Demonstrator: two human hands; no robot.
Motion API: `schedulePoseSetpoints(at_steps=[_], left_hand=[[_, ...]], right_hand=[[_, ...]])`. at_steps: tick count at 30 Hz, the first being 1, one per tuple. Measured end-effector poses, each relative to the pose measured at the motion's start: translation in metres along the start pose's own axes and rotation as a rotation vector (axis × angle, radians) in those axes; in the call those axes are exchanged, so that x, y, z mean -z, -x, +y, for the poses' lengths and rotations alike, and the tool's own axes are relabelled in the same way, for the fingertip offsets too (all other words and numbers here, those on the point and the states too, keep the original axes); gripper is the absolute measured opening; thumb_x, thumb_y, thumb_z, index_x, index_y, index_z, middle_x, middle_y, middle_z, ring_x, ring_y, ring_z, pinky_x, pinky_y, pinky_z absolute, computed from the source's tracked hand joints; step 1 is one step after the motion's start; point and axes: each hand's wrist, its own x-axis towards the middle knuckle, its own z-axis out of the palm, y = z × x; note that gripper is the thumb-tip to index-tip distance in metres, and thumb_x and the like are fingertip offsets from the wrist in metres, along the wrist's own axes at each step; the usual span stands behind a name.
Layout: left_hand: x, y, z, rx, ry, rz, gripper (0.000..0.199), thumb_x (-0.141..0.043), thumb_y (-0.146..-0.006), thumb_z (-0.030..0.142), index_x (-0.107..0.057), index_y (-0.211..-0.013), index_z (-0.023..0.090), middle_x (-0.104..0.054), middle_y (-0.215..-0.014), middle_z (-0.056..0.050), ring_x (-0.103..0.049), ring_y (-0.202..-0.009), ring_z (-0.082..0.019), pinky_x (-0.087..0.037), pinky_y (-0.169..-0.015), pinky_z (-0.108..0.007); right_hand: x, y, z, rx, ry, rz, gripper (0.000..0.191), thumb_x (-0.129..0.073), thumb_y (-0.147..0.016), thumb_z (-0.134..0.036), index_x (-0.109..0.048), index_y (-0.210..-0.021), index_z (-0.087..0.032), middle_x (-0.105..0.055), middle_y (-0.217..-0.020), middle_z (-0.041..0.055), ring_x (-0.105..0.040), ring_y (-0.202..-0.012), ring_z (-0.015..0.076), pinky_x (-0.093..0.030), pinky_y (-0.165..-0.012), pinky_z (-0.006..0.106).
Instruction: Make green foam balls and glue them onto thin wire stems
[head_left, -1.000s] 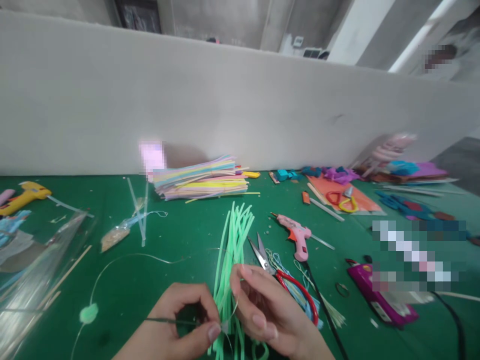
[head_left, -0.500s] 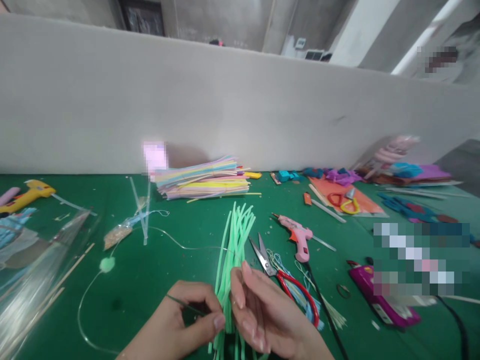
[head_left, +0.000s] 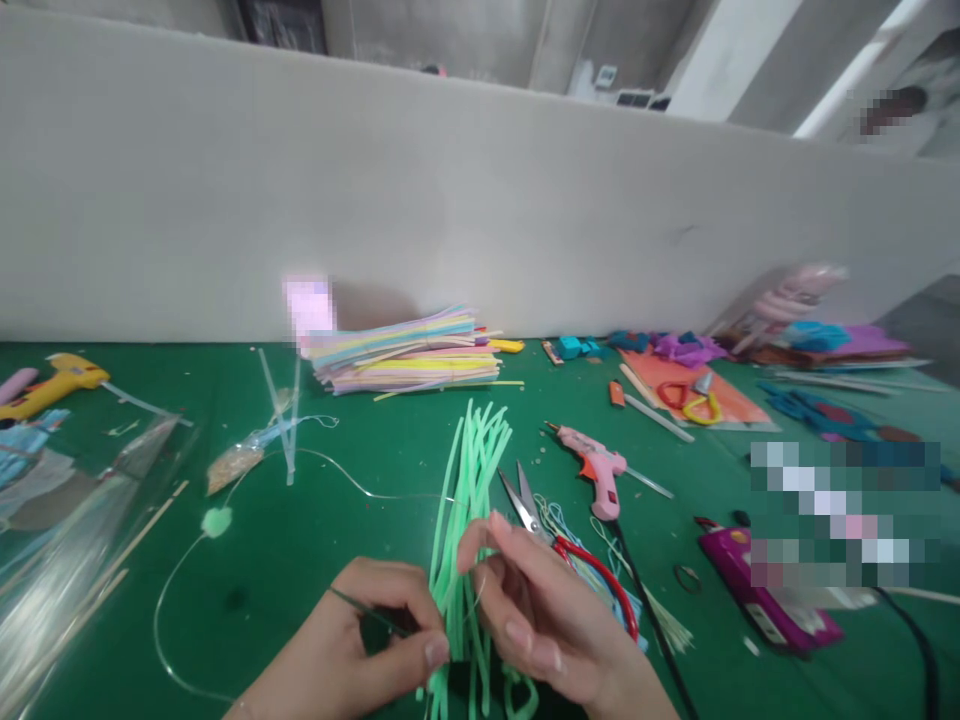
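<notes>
A bundle of light green pipe cleaners (head_left: 469,470) lies lengthwise in front of me, its lower part between my hands. My left hand (head_left: 382,625) is closed, thumb and forefinger pinched at the bundle's left side. A thin dark strip (head_left: 360,605) crosses its fingers. My right hand (head_left: 544,615) is on the right side of the bundle, fingers curled in, with a clear thread (head_left: 300,455) reaching its fingertips and a small loop of it showing there. The thread curves left through a green pompom (head_left: 217,521). Red-handled scissors (head_left: 536,520) lie open beside my right hand.
A pink glue gun (head_left: 596,468) with a black cord lies right of the scissors. Pastel pipe cleaners (head_left: 405,355) are stacked by the white partition (head_left: 450,200). A yellow glue gun (head_left: 56,385) and clear plastic bags sit left; a purple packet (head_left: 757,580) lies right.
My right hand's fingers have shifted and spread slightly, lifting a little off the bundle, so a thread loop and a green curl below now show. My left hand stays in place.
</notes>
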Motion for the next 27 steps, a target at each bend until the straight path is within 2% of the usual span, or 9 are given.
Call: schedulePoseSetpoints(at_steps=[3,7,14,17,20,24,27], left_hand=[[0.0003,0.0005,0.0022,0.005,-0.038,-0.007,0.028,-0.066,-0.085,0.037,-0.065,-0.065,0.019,-0.06,-0.062,0.0,-0.052,-0.062,-0.014,-0.039,-0.063,-0.027],[0.0025,0.0006,0.0039,0.004,-0.071,-0.02,0.026,-0.065,-0.086,0.035,-0.066,-0.065,0.019,-0.061,-0.063,0.0,-0.052,-0.062,-0.014,-0.04,-0.062,-0.026],[0.0075,0.0023,0.0016,-0.013,-0.11,-0.075,0.024,-0.065,-0.087,0.035,-0.069,-0.07,0.019,-0.062,-0.065,0.0,-0.054,-0.063,-0.013,-0.04,-0.063,-0.025],[0.0062,0.0008,0.0022,0.007,-0.151,-0.074,0.024,-0.065,-0.087,0.034,-0.069,-0.069,0.019,-0.062,-0.065,0.0,-0.054,-0.064,-0.014,-0.04,-0.064,-0.026],[0.004,-0.0007,0.0032,0.03,-0.212,-0.072,0.022,-0.063,-0.086,0.032,-0.069,-0.069,0.019,-0.063,-0.067,-0.001,-0.055,-0.065,-0.014,-0.041,-0.064,-0.025],[0.0026,-0.0001,0.0053,0.043,-0.275,-0.076,0.022,-0.064,-0.084,0.033,-0.069,-0.069,0.019,-0.065,-0.068,-0.001,-0.057,-0.067,-0.015,-0.042,-0.067,-0.026],[0.0027,0.0011,0.0088,0.039,-0.295,-0.068,0.021,-0.063,-0.084,0.032,-0.069,-0.069,0.019,-0.065,-0.068,-0.001,-0.058,-0.068,-0.015,-0.042,-0.067,-0.025]], right_hand=[[-0.0014,0.0005,-0.004,0.017,-0.037,0.005,0.042,-0.061,-0.092,-0.056,-0.064,-0.081,-0.016,-0.051,-0.041,-0.009,-0.026,-0.024,0.0009,-0.023,-0.026,0.012],[-0.0001,0.0009,-0.0017,0.012,-0.054,0.0,0.036,-0.064,-0.093,-0.046,-0.06,-0.073,-0.016,-0.051,-0.04,-0.0081,-0.03,-0.025,0.001,-0.025,-0.026,0.011],[0.0038,0.0023,0.0004,0.002,-0.042,-0.014,0.035,-0.061,-0.095,-0.044,-0.062,-0.074,-0.016,-0.054,-0.042,-0.0061,-0.035,-0.025,0.0024,-0.026,-0.024,0.012],[0.0056,0.0031,-0.003,-0.003,0.023,-0.025,0.04,-0.056,-0.097,-0.047,-0.068,-0.081,-0.013,-0.051,-0.039,-0.0072,-0.03,-0.023,0.0024,-0.025,-0.023,0.013],[0.0073,0.0038,-0.0063,-0.003,0.077,0.029,0.044,-0.052,-0.098,-0.049,-0.07,-0.084,-0.011,-0.05,-0.038,-0.0077,-0.026,-0.023,0.0015,-0.022,-0.024,0.013],[0.008,0.0037,-0.0066,-0.02,0.043,0.073,0.04,-0.061,-0.095,-0.045,-0.065,-0.069,-0.014,-0.047,-0.035,-0.0078,-0.024,-0.023,0.0007,-0.019,-0.024,0.011],[0.0074,0.0029,-0.0053,-0.021,0.029,0.074,0.041,-0.065,-0.092,-0.044,-0.063,-0.064,-0.015,-0.046,-0.034,-0.0073,-0.024,-0.022,0.0008,-0.02,-0.024,0.011]])
